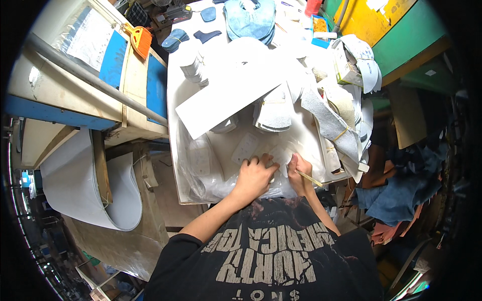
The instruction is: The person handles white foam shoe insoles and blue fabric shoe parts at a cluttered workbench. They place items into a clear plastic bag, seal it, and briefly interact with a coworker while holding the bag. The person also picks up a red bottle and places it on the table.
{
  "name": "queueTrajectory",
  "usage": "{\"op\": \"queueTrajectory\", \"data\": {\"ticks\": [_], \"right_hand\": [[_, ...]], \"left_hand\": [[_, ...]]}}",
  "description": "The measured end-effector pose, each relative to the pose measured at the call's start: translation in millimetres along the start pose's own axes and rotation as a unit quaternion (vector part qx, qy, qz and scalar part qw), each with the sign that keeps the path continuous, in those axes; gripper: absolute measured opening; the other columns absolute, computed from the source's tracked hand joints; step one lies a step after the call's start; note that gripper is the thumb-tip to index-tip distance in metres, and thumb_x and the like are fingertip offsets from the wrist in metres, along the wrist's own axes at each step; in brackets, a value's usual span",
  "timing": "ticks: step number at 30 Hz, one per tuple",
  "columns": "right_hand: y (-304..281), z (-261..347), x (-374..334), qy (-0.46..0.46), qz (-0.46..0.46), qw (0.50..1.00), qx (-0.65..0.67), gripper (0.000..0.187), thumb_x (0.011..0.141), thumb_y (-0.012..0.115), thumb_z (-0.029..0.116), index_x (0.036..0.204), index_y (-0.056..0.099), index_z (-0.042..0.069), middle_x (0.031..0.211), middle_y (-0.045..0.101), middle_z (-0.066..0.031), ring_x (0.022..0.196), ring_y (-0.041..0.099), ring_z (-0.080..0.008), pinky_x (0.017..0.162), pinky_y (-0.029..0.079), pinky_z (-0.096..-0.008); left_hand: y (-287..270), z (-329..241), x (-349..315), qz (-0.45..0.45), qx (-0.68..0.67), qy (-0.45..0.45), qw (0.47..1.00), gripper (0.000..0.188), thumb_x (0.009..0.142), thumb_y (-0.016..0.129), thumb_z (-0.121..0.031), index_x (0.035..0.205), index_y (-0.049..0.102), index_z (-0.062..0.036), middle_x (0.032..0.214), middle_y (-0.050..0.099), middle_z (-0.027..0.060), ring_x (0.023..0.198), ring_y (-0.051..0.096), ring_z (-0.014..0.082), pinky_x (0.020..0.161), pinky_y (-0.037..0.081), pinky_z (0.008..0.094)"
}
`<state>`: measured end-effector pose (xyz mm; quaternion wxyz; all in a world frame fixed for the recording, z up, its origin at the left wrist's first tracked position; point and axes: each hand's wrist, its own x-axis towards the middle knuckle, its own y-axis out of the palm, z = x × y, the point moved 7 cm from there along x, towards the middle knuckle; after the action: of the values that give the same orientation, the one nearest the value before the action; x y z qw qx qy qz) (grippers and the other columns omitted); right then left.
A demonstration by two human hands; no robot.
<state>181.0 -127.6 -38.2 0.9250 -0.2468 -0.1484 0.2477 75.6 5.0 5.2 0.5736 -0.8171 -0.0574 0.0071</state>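
Observation:
Near the front edge of the table, my left hand (pixel 256 175) rests with bent, slightly spread fingers, the fingertips on white material over clear plastic film (pixel 228 185). Just right of it, my right hand (pixel 299 172) is closed around a thin yellowish pencil (pixel 310 178), whose end sticks out toward the lower right. A pale cut piece (pixel 281 154) lies between the two hands, partly hidden by the fingers. Beyond my left hand is a white piece with small marks (pixel 244 147). Another white piece (pixel 200 159) lies under the film at the left.
A long white board (pixel 228 103) lies across the table, near bundled white pieces (pixel 273 114). Grey-white strips (pixel 331 125) are heaped along the right side. Blue cut pieces (pixel 249 21) lie at the back. A metal rail (pixel 95 78) and an orange brush (pixel 140 41) are at the left.

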Motion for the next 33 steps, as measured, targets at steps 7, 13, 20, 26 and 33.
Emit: {"op": "queueTrajectory", "data": {"ticks": [7,13,20,26,33], "right_hand": [[-1,-2,0,0.019,-0.003,1.0,0.022,0.047,0.118,0.047,0.027,0.079,0.055,0.0,0.061,0.053,-0.0091,0.054,0.052,-0.0193,0.056,0.045,-0.0377],[3,-3,1,-0.004,0.01,1.0,-0.005,0.037,0.115,0.051,0.019,0.083,0.057,0.0,0.065,0.053,-0.0188,0.056,0.057,-0.0354,0.057,0.045,-0.0448],[-12,-7,-7,0.047,-0.013,0.998,0.028,0.037,0.114,0.049,0.018,0.082,0.057,0.001,0.065,0.056,-0.0163,0.056,0.06,-0.0334,0.059,0.048,-0.0445],[-9,-11,-10,0.026,0.016,0.998,0.049,0.037,0.114,0.049,0.019,0.082,0.056,0.001,0.066,0.057,-0.018,0.059,0.061,-0.038,0.06,0.049,-0.0467],[-4,-13,-10,0.015,0.029,0.999,0.03,0.037,0.114,0.051,0.02,0.082,0.056,0.001,0.069,0.058,-0.0199,0.061,0.061,-0.0411,0.061,0.048,-0.0478]], "left_hand": [[1,0,0,0.01,0.01,0.002,1.0,0.042,0.08,0.074,-0.014,0.121,0.074,-0.0232,0.131,0.065,0.0037,0.104,0.067,0.0269,0.081,0.054,0.0442],[1,-1,0,0.0,0.016,0.005,1.0,0.042,0.079,0.075,-0.013,0.12,0.074,-0.0228,0.131,0.065,0.0035,0.104,0.067,0.027,0.081,0.053,0.0439],[3,-1,0,0.009,0.011,0.006,1.0,0.046,0.078,0.076,-0.014,0.123,0.074,-0.0234,0.132,0.064,0.0036,0.105,0.066,0.0271,0.082,0.053,0.0439],[4,-1,1,0.016,0.012,0.0,1.0,0.047,0.078,0.077,-0.015,0.124,0.075,-0.0251,0.132,0.063,0.0025,0.106,0.065,0.0266,0.083,0.053,0.0442],[5,0,1,0.015,0.006,-0.002,1.0,0.045,0.079,0.078,-0.016,0.123,0.075,-0.0259,0.133,0.063,0.0018,0.107,0.065,0.0264,0.084,0.053,0.0447]]}}
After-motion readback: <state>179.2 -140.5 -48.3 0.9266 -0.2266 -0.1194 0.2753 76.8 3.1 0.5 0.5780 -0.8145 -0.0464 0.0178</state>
